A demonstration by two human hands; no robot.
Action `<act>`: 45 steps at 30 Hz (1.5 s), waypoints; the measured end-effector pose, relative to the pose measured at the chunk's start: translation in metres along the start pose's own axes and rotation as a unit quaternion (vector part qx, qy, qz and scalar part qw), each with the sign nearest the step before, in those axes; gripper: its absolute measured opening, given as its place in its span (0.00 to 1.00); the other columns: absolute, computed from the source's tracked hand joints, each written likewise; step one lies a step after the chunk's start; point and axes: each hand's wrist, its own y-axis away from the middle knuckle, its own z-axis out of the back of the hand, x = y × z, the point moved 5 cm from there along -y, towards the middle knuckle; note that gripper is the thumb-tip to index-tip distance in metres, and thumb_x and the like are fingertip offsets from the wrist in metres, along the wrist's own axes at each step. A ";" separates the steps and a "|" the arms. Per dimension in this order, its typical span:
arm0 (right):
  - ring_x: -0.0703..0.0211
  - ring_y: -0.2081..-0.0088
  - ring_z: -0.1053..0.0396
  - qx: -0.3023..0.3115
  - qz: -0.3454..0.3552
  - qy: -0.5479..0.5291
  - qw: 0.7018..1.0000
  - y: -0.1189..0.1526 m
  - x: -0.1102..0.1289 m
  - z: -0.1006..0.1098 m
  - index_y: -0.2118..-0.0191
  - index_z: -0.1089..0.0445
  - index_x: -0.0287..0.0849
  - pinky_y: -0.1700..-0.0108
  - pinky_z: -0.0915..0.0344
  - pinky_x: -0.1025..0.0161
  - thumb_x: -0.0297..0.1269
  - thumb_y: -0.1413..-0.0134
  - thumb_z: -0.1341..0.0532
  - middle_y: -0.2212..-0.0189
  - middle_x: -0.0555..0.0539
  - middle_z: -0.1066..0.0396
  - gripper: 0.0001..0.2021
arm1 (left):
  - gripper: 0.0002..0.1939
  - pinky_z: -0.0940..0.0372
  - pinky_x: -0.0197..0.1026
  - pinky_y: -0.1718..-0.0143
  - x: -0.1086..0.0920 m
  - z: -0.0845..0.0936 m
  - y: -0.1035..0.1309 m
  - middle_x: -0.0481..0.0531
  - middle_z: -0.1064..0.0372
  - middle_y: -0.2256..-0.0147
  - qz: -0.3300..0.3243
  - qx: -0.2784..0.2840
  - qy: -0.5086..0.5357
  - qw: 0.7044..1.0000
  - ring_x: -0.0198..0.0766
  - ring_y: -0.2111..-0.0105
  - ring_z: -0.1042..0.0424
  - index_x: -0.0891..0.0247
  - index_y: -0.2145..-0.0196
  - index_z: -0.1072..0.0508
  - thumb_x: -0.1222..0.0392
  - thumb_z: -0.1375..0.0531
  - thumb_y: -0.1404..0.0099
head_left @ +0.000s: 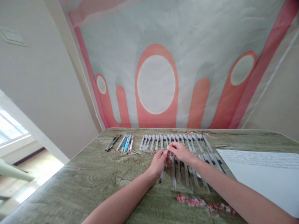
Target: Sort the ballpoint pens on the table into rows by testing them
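My left hand (159, 162) is closed around a slim pen (161, 175) with a clear barrel, its dark end pointing down toward me. At the pen's upper end, the fingers of my right hand (178, 151) are pinched together, touching my left fingertips. Just behind my hands runs a row of clear pens (153, 143) with dark parts. A second row of similar clear pens (186, 175) lies nearer, partly covered by my right hand and forearm. What exactly sits between my right fingertips is too small to make out fully.
On the wood-patterned table (98, 183), black pens (113, 143) and several coloured pens (127, 143) lie at the back left. A sheet of paper (263, 174) with lines of writing lies at the right. Behind the table's far edge stands a patterned wall (156, 84).
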 end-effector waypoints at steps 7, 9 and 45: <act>0.67 0.79 0.36 -0.001 0.026 0.021 0.999 -0.001 0.000 -0.001 0.74 0.37 0.38 0.75 0.41 0.69 0.40 0.51 0.48 0.81 0.53 0.36 0.10 | 0.17 0.49 0.32 0.80 0.001 0.001 -0.001 0.46 0.41 0.78 -0.010 -0.002 -0.014 1.000 0.29 0.79 0.40 0.65 0.72 0.39 0.46 0.47 0.45; 0.67 0.78 0.36 -0.004 0.025 0.022 0.999 -0.001 -0.001 -0.001 0.74 0.37 0.38 0.75 0.40 0.69 0.39 0.51 0.48 0.81 0.53 0.36 0.10 | 0.17 0.48 0.32 0.80 0.001 0.000 -0.001 0.46 0.41 0.78 -0.011 -0.001 -0.014 1.000 0.29 0.79 0.40 0.65 0.72 0.39 0.46 0.47 0.45; 0.62 0.69 0.36 0.130 0.216 0.413 0.875 0.009 0.016 0.000 0.71 0.32 0.41 0.68 0.45 0.67 0.32 0.51 0.46 0.72 0.48 0.32 0.06 | 0.17 0.46 0.32 0.78 0.003 0.013 -0.002 0.43 0.41 0.79 0.010 -0.074 0.105 0.992 0.27 0.80 0.42 0.65 0.67 0.36 0.48 0.44 0.47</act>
